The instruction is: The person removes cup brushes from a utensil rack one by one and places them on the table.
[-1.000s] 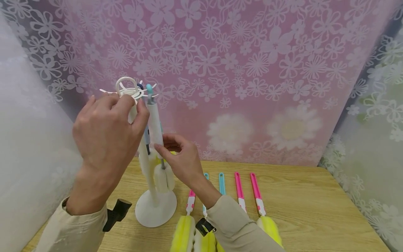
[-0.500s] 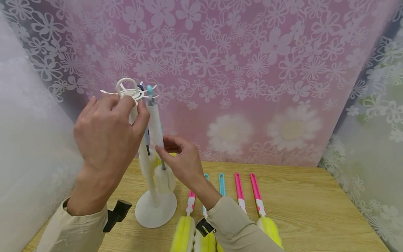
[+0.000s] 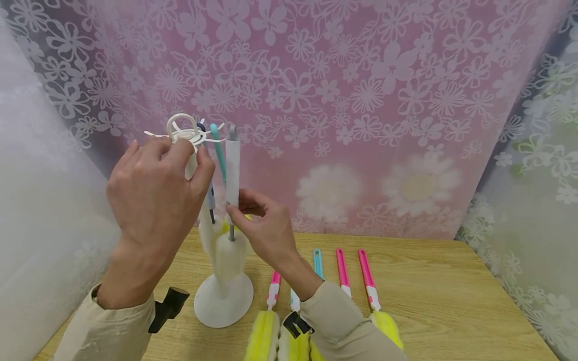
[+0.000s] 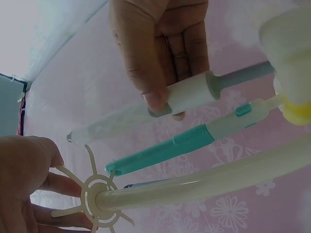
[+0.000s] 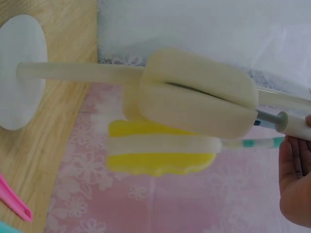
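A white rack (image 3: pixel 217 313) with a round base and a post stands on the table at left. My left hand (image 3: pixel 158 185) grips it at the top; in the left wrist view the fingertips hold the ring of hooks (image 4: pixel 87 194). My right hand (image 3: pixel 264 225) pinches the white handle of a sponge brush (image 3: pixel 232 168) between thumb and fingers. Its pale sponge head (image 5: pixel 199 97) points down beside the post. The handle's grey tip is apart from the hooks. A teal-handled brush (image 4: pixel 160 153) with a yellow-and-white sponge (image 5: pixel 160 145) hangs on the rack, as does a blue-grey brush (image 3: pixel 210 198), partly hidden.
Several sponge brushes lie on the wooden table (image 3: pixel 451 291) at front right: pink handles (image 3: pixel 367 268) and a blue handle (image 3: pixel 318 263), with yellow sponges (image 3: pixel 262 333). My right forearm covers some of them. A floral pink curtain (image 3: pixel 316 100) hangs behind the table.
My right hand has shifted the white-handled brush to the right and slightly up, away from the hooks. The teal handle behind it has come into view. My left hand stays at the rack's top.
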### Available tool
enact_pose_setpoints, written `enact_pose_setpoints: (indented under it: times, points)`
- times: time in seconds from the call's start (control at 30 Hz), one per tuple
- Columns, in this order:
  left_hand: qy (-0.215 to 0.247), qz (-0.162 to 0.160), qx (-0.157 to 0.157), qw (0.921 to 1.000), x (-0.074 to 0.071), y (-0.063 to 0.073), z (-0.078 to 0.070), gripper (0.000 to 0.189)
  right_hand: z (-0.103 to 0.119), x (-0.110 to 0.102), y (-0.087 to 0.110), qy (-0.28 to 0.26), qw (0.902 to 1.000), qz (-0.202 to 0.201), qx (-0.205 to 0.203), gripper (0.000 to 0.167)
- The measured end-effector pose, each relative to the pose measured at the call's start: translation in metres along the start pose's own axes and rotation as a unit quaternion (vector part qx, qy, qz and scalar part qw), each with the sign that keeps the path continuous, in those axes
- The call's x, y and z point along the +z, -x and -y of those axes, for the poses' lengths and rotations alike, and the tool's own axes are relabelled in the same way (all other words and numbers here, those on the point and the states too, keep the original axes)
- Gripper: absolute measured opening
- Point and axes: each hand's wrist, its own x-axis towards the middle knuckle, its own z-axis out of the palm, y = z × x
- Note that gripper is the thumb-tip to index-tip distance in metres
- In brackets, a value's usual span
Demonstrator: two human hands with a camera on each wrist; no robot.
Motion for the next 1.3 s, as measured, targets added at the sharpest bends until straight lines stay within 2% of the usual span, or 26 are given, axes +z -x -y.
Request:
enact_pose_setpoints:
  times: [0.17,0.33,0.43,0.5,0.7,0.87,1.0,1.13,1.23,1.3]
  points:
    - [-0.001,-0.011,-0.004,0.9999,0.003,0.001,0.0,0.032,0.008,-0.016,-0.002,-0.001,0.9998,-0.007,-0.02,0.025]
    - [0.001,-0.012,-0.015,0.9998,0.004,0.002,0.001,0.031,0.009,-0.044,-0.003,0.026,0.9987,-0.026,-0.036,0.024]
    - [0.009,-0.018,-0.024,0.9995,0.005,0.002,0.001,0.031,0.009,-0.067,-0.004,0.059,0.9962,-0.047,-0.044,0.023]
    - [0.005,-0.012,-0.019,0.9997,0.004,0.003,0.002,0.032,0.009,-0.085,-0.005,0.081,0.994,-0.06,-0.042,0.023]
    - [0.01,-0.012,-0.022,0.9996,0.006,0.003,0.0,0.032,0.002,-0.147,0.006,0.136,0.9854,-0.102,0.007,0.026]
    - [0.008,-0.012,-0.016,0.9998,0.005,0.003,0.0,0.034,-0.005,-0.206,0.025,0.222,0.9658,-0.119,0.059,0.034]
    - [0.013,-0.022,-0.028,0.9993,0.004,0.004,-0.001,0.035,-0.013,-0.245,0.042,0.266,0.948,-0.119,0.128,0.042]
    - [0.019,-0.029,-0.036,0.9987,0.004,0.004,-0.002,0.034,-0.024,-0.275,0.061,0.304,0.926,-0.089,0.205,0.051]
    - [0.02,-0.03,-0.034,0.9988,0.005,0.003,-0.002,0.035,-0.032,-0.29,0.078,0.323,0.9081,-0.053,0.262,0.058]
    - [0.021,-0.031,-0.033,0.9988,0.005,0.003,-0.003,0.035,-0.039,-0.297,0.089,0.322,0.8998,-0.032,0.293,0.06]
